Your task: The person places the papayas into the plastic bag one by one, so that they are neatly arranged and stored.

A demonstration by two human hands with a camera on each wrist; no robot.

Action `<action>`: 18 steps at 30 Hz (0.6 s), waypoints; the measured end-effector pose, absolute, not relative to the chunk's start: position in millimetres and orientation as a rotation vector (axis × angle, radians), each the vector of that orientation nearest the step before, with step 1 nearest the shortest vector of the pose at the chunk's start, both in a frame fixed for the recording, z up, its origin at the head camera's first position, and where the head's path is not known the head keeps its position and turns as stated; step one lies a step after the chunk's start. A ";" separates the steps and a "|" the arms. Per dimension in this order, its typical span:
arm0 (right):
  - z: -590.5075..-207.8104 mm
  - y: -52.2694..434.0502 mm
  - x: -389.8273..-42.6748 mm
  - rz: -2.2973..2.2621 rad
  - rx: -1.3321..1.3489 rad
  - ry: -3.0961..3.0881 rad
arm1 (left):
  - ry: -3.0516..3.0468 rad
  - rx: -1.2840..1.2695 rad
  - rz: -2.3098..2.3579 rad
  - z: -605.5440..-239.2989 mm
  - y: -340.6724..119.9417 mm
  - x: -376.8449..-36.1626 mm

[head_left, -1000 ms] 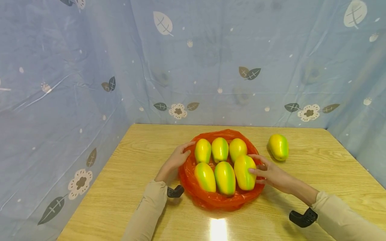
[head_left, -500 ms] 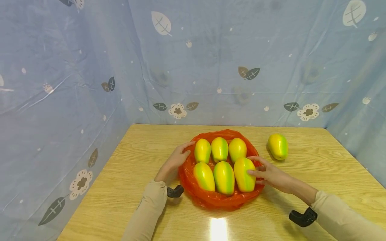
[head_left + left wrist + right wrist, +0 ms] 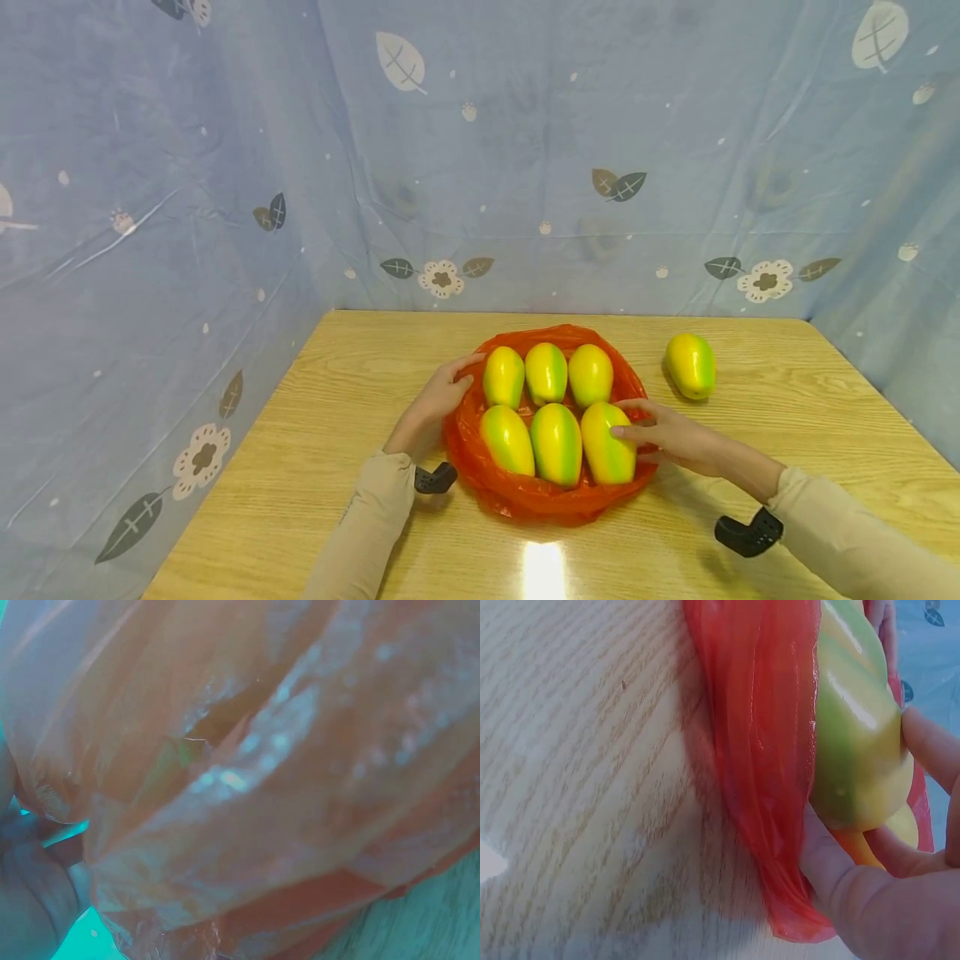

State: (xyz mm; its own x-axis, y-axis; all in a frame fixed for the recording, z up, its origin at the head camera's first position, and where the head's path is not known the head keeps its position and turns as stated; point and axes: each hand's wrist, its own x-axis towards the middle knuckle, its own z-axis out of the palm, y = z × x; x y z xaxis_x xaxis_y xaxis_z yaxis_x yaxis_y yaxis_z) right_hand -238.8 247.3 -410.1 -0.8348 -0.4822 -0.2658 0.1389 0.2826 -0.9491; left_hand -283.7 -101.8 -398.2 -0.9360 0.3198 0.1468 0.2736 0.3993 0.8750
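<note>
A red plastic bag (image 3: pixel 551 498) lies spread wide on the table, with several yellow-green mangoes (image 3: pixel 546 373) in two rows inside. My right hand (image 3: pixel 671 437) holds the front-right mango (image 3: pixel 606 446), its thumb on top and fingers along the right side. In the right wrist view, that mango (image 3: pixel 859 746) sits just inside the bag's edge (image 3: pixel 761 742), between thumb and fingers. At the bag's left rim, my left hand (image 3: pixel 438 390) holds the plastic. The left wrist view is mostly filled by the bag (image 3: pixel 247 825), with part of the hand (image 3: pixel 37 877) at the left.
One more mango (image 3: pixel 691 367) lies outside the bag, at the back right of the wooden table (image 3: pixel 322 433). A blue patterned cloth (image 3: pixel 510 150) hangs behind and along both sides. Bare wood shows around the bag.
My right hand has lowered the front-right mango a little towards the front of the bag, level with its row. My left hand stays at the left rim.
</note>
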 end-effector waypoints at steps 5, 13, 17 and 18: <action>-409.3 247.4 -241.7 -1.565 -0.293 2.041 | 2.594 0.547 1.636 -418.8 -104.5 -299.6; -409.8 246.0 -244.5 -1.527 -0.212 2.074 | 2.608 0.542 1.624 -422.8 -105.9 -302.7; -408.5 245.1 -243.4 -1.534 -0.201 2.067 | 2.606 0.544 1.629 -422.0 -105.5 -302.2; -408.0 245.1 -243.2 -1.538 -0.205 2.063 | 2.608 0.546 1.627 -421.8 -105.5 -302.0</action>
State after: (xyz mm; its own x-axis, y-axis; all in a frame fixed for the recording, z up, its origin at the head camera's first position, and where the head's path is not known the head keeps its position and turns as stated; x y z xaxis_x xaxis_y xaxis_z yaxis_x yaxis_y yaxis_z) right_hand -243.2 245.1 -408.0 -0.8353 -0.4342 -0.3373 0.1993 0.3326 -0.9218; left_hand -302.0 -105.5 -421.8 -0.9386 0.3026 0.1656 0.2818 0.3956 0.8741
